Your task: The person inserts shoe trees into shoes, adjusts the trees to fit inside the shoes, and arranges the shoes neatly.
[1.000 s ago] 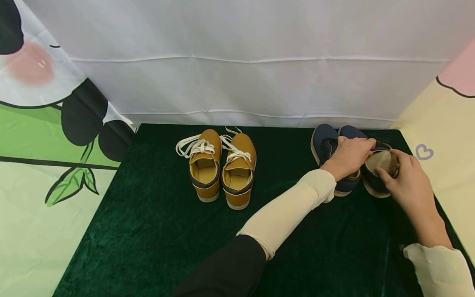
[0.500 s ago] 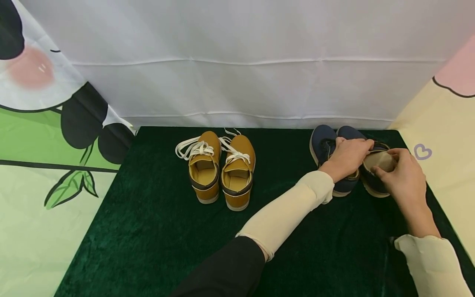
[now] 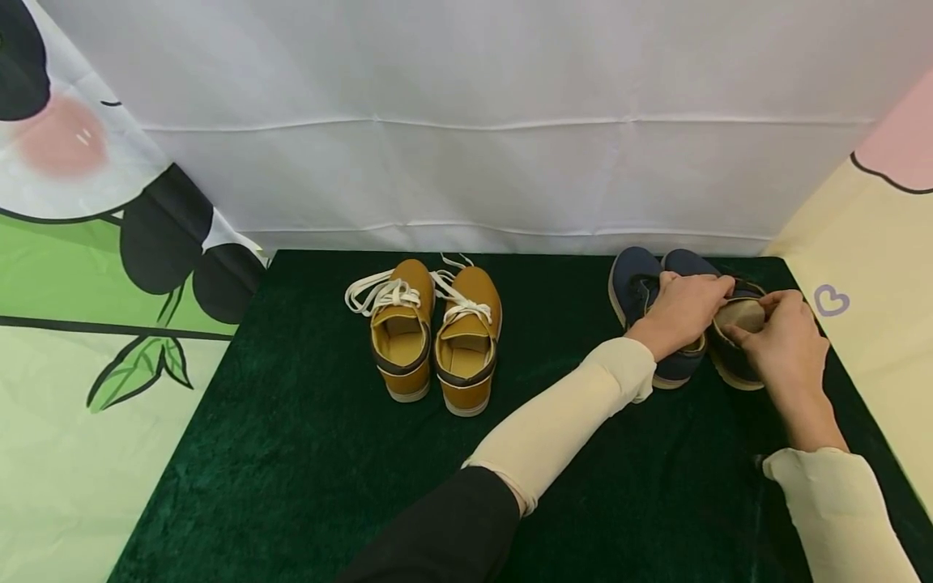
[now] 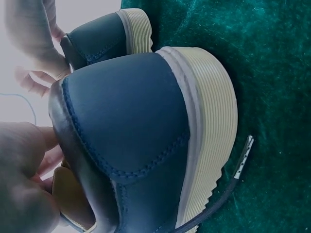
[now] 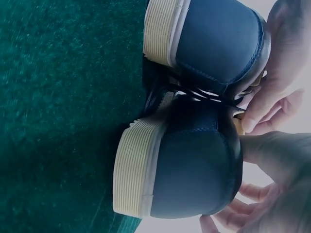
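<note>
A pair of navy lace-up shoes stands side by side at the right, toes toward the white backdrop. My left hand [image 3: 678,312] reaches over the left navy shoe [image 3: 632,269], its fingertips at the tongue of the right navy shoe [image 3: 729,366]; the exact grip is partly hidden. My right hand [image 3: 790,344] grips the right shoe's collar, thumb at the opening and fingers round the outer side, as the right wrist view shows. In the left wrist view, a dark shoelace [image 4: 218,204] with a metal tip trails past the sole of the nearer shoe.
Left of centre, two mustard-brown shoes, a left one [image 3: 401,324] and a right one [image 3: 468,332], stand together with loose white laces. Dark green cloth [image 3: 306,470] covers the surface. A white backdrop [image 3: 474,178] rises behind, with printed cloths at both sides.
My right hand and forearm have shifted a little left, the fingers drawing in on the right navy shoe's collar. My left hand and all the shoes stay almost still.
</note>
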Motion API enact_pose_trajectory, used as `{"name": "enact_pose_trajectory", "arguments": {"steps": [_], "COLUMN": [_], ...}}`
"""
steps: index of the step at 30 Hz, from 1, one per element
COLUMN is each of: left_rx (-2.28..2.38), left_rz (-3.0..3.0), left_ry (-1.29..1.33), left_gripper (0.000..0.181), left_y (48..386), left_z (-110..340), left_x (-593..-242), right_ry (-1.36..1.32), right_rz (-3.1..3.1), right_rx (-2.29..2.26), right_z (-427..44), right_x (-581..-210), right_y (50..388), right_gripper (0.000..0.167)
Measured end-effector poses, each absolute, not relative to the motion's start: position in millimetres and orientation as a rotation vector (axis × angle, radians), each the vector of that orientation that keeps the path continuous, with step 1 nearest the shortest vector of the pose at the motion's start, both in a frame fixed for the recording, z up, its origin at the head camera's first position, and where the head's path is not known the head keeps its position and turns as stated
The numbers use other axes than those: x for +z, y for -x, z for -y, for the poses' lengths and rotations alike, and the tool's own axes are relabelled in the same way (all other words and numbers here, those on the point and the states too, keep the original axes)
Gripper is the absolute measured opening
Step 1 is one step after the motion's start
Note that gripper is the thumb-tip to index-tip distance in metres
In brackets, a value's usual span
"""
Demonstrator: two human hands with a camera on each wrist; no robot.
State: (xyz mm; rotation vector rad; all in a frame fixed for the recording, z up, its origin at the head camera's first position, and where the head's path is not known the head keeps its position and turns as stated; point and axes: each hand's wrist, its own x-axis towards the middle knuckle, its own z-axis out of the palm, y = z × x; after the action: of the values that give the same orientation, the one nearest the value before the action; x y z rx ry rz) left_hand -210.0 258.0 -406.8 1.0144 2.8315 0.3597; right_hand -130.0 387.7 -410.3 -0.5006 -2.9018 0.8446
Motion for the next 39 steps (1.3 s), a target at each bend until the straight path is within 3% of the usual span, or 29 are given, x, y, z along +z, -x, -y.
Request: {"name": "enact_pose_trajectory", "arguments": {"steps": [11, 22, 39], "left_rx": [0.444, 0.259, 0.239], "left_rz": [-2.839, -2.902, -2.857], "left_ry": [-0.988, -0.928, -0.977], "left_gripper": [0.024, 0.055, 0.055], "left_y": [211, 205, 204], "left_z": [-257, -263, -264], "left_x": [-410, -409, -408], "right_ry": [0.28, 0.206, 0.241], "right_rz": [2.901, 3.022, 3.052], "right_rx": [0.826, 0.81, 0.74], "right_z": [-408, -427, -427], "right_x": [-409, -412, -415], "right_y": [126, 139, 152], "right_gripper": [0.065, 0.07, 0.079]}}
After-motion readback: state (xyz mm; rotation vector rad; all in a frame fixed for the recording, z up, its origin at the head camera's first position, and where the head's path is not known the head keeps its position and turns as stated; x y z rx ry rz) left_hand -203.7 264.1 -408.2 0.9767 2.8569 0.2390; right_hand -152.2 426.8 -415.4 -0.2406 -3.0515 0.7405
